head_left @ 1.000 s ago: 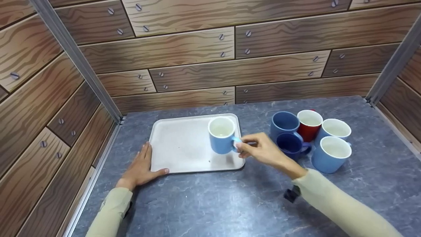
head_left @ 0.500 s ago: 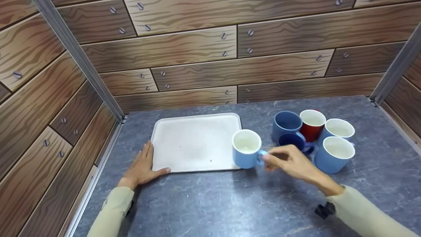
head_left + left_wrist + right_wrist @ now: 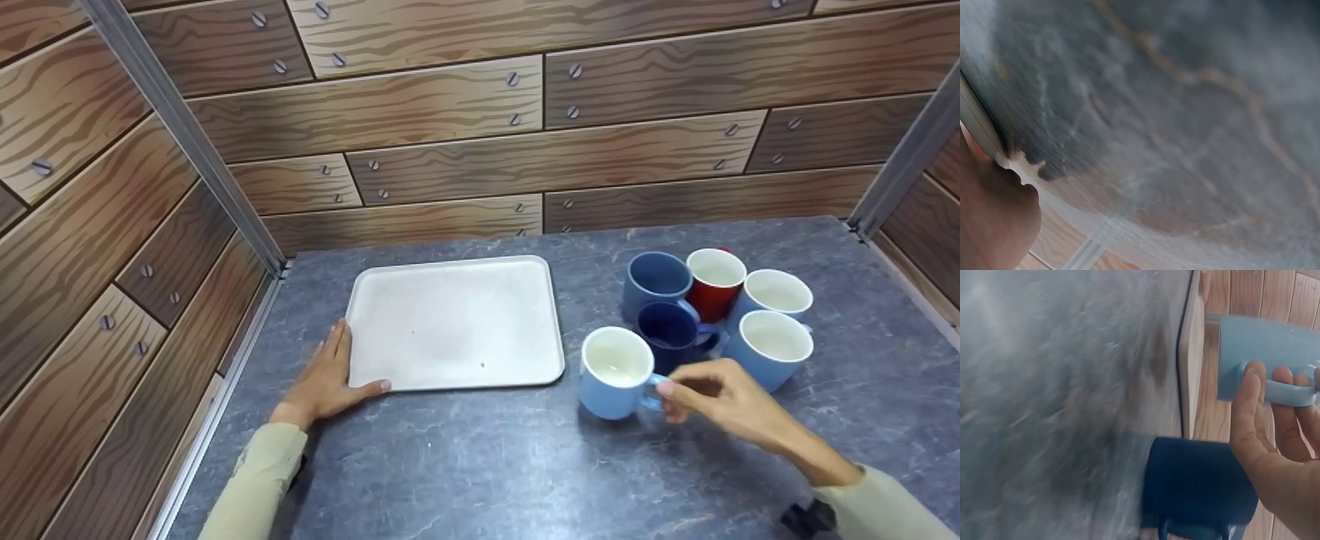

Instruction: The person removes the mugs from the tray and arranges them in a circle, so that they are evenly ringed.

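My right hand [image 3: 720, 397] pinches the handle of a light blue mug [image 3: 613, 379], white inside, in front of the other mugs. In the right wrist view the fingers [image 3: 1247, 399] curl round that handle, and a gap separates the mug [image 3: 1264, 354] from the tabletop. My left hand [image 3: 319, 379] lies with straight fingers along the left edge and front left corner of a white rectangular tray [image 3: 450, 322]; its thumb touches the front rim. The tray bears no mug. A dark blue mug [image 3: 667, 330] stands just behind the held one.
Beside the dark blue mug stand a slate blue mug [image 3: 652, 292], a red mug [image 3: 712, 296] and two light blue mugs, one behind [image 3: 780, 289], one in front [image 3: 765, 360]. Wood-patterned walls [image 3: 450, 150] enclose the grey marbled table [image 3: 465, 465] at back and sides.
My right hand has carried the light blue mug off the right part of the tray, rightward and toward me, beside the other mugs. The left hand has stayed at the tray.
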`<state>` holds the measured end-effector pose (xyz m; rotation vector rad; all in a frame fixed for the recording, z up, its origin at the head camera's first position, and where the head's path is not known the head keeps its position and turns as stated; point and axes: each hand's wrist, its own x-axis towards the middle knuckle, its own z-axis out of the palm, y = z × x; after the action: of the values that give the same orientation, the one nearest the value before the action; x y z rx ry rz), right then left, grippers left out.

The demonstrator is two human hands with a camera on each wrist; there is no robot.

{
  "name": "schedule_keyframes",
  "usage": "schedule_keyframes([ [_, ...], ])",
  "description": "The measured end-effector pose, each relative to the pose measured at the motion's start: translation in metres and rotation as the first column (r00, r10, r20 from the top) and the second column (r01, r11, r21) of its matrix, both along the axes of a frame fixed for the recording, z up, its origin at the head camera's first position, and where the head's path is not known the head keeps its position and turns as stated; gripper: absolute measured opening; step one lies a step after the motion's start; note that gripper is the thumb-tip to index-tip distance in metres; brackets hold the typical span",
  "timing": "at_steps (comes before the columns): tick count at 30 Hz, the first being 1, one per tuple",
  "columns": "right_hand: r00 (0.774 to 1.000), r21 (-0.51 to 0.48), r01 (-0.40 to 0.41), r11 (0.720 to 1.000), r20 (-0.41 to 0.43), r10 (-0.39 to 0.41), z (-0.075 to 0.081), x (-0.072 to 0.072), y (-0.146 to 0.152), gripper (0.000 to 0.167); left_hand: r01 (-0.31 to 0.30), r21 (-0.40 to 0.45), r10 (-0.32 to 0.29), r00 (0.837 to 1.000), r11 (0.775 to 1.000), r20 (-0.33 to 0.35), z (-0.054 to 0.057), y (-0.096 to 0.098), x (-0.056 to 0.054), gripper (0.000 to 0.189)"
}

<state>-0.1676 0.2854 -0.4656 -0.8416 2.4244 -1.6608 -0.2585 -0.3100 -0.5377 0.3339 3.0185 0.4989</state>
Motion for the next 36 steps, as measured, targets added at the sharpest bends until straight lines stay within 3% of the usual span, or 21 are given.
schedule_keyframes([
  [10,0.998,-0.007,0.039,0.999,0.043,-0.039,-0.008,0.013,0.036,0.020,-0.004,0.008,0.004,1.000,1.000,-0.001,0.000,0.001,0.001,0.136],
  [20,0.994,-0.005,0.113,0.994,0.009,-0.113,-0.022,0.017,0.074,0.023,-0.001,0.016,0.001,1.000,1.000,-0.001,0.000,0.000,0.001,0.135],
  [36,0.969,0.044,0.242,0.969,0.033,-0.243,-0.032,0.022,0.104,0.020,0.005,0.011,-0.005,1.000,1.000,-0.007,-0.001,0.001,0.000,0.135],
])
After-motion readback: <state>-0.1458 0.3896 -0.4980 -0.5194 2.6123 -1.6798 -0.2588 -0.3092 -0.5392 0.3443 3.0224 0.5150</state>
